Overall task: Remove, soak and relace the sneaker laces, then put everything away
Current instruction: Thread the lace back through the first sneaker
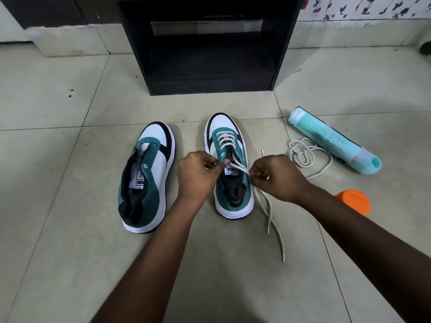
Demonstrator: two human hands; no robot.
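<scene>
Two teal, white and black sneakers stand on the floor tiles. The left sneaker (pixel 144 176) has bare eyelets. The right sneaker (pixel 229 164) carries a white lace (pixel 225 138) through its front eyelets. My left hand (pixel 198 176) pinches the lace at the tongue. My right hand (pixel 275 176) pinches the same lace beside the shoe's right edge. Two loose lace ends (pixel 271 215) trail on the floor toward me. A second white lace (pixel 305 155) lies coiled to the right.
A light blue bottle (pixel 333 141) lies on its side at the right, touching the coiled lace. An orange cap or container (pixel 354 201) sits behind my right forearm. A black open cabinet (pixel 207 45) stands against the wall beyond the shoes.
</scene>
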